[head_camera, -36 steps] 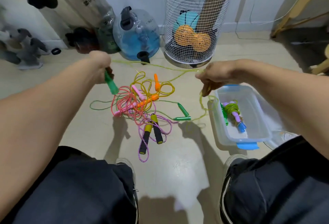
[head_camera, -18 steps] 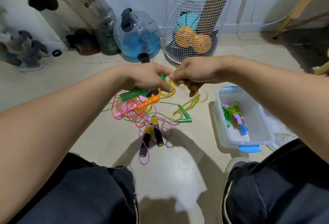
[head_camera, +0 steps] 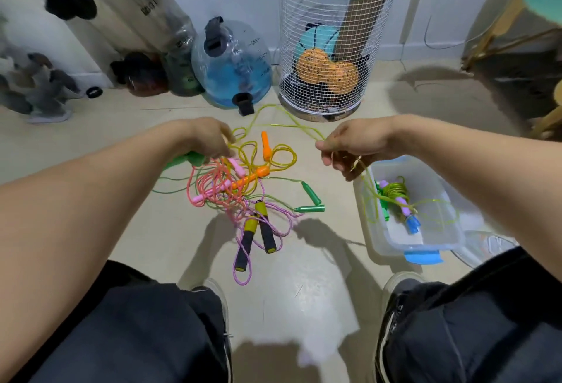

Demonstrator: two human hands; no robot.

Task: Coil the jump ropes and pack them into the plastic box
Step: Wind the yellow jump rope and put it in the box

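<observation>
The pale, smooth floor (head_camera: 304,306) carries everything here. Near its far edge, by the wall, stand a tall white wire basket (head_camera: 334,48) and a round blue water jug (head_camera: 231,69).

On the right side of the floor sits the clear plastic box with blue clips (head_camera: 450,230). One small rope bundle, already coiled (head_camera: 395,197), lies inside it. So the job looks only just begun.

In the middle of the floor is a messy pile of jump ropes (head_camera: 237,188), pink, orange, green and purple, all tangled together.

The left hand (head_camera: 206,139) has its grip curled around a green plastic handle (head_camera: 185,159) above the left part of the pile. The right hand (head_camera: 349,145) pinches a thin yellow-green rope (head_camera: 273,108) between its fingertips. This rope runs from hand to hand, loops out toward the wire basket, and its loose end hangs down over the box.

The step in hand looks like winding this rope into loops. To do it well, I think the left hand should hold the handle steady while the right hand lets the rope slide through and lays even loops, all the same. The rope touches the pile, so pull gently, or it may drag the other ropes along. The hanging end could also catch on the box.
</observation>
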